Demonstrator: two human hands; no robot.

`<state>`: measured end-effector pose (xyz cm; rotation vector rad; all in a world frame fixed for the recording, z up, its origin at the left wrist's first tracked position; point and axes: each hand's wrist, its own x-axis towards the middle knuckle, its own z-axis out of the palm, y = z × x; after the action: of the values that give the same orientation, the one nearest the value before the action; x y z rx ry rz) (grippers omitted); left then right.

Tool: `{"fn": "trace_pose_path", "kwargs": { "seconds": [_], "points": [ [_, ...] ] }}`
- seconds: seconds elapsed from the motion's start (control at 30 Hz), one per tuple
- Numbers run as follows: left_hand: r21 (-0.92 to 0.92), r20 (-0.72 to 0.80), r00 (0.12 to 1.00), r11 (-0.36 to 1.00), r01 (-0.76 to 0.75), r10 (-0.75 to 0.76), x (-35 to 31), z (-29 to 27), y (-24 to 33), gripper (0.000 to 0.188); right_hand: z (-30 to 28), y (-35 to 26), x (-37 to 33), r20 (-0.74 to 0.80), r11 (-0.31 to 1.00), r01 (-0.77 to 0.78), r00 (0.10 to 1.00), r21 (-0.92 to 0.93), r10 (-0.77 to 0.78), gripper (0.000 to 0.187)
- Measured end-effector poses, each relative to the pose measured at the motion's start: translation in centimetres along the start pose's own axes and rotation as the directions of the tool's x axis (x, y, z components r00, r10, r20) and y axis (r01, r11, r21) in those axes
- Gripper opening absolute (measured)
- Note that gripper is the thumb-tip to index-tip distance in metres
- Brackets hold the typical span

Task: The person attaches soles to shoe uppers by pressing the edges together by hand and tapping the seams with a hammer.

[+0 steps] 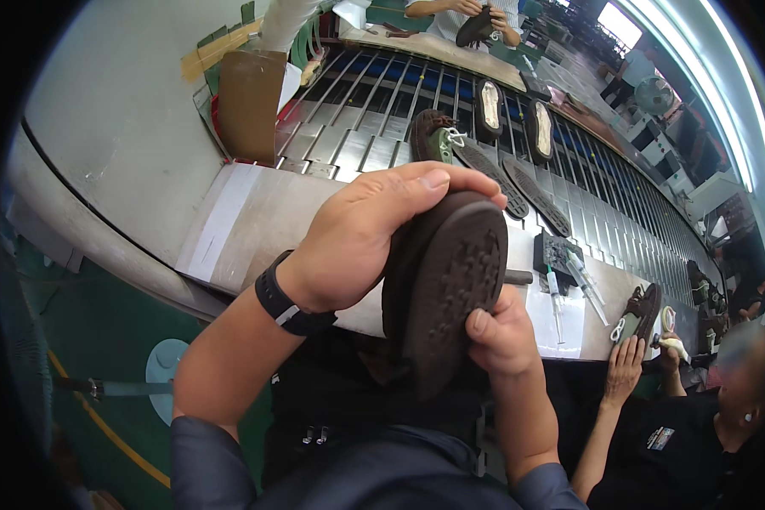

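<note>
Shoe point(442, 285) leans right at top, long axis steep, sole point(462, 293) showing.

Grn flr point(102, 336), ylw line point(104, 424).

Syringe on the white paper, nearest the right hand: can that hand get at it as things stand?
Likely yes, once it lets go: the right hand holds the dark shoe, but nothing seems to stand between it and the syringe to its right.

One head-worn fisheye view looks down and forward; left hand point(357, 225) and right hand point(507, 336) are near.
</note>
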<state>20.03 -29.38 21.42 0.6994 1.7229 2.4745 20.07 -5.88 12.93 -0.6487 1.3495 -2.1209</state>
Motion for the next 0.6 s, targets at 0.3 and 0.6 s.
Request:
{"fn": "trace_pose_path", "kwargs": {
  "seconds": [0.3, 0.6],
  "points": [
    [-0.114, -0.047, 0.999, 0.993, 0.005, -0.010, 0.60, -0.15, -0.95, 0.051, -1.06, 0.56, 0.82, 0.029, 0.995, 0.047, 0.998, 0.085, -0.049, 0.052],
    [-0.129, -0.044, 0.999, 0.992, -0.001, -0.005, 0.54, -0.47, -0.60, 0.057, -0.29, 0.76, 1.12, -0.006, 0.996, 0.091, 0.996, 0.027, -0.090, 0.044]
  ]
}}
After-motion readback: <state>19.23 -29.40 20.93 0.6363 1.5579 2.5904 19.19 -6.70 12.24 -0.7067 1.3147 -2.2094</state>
